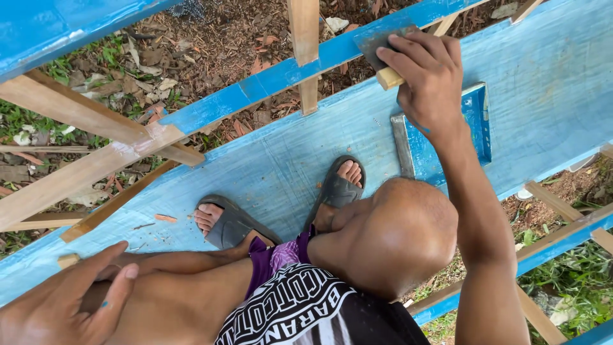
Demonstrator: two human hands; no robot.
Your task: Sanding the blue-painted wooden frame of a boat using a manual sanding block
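The person squats, knees bent, bare legs folded beneath the torso. The right arm stretches forward and up, its right hand [429, 80] curled in a firm grip, knuckles raised, thumb tucked under. The left hand [67, 300] hangs low at the near left, fingers loosely bent, thumb extended, resting against the left leg.

The person wears purple shorts [274, 259] and a black garment [313, 313] with bold white lettering and bands. Both arms are bare, with no sleeves. Dark grey slide sandals [233, 225] with a broad strap cover each foot, toes showing.
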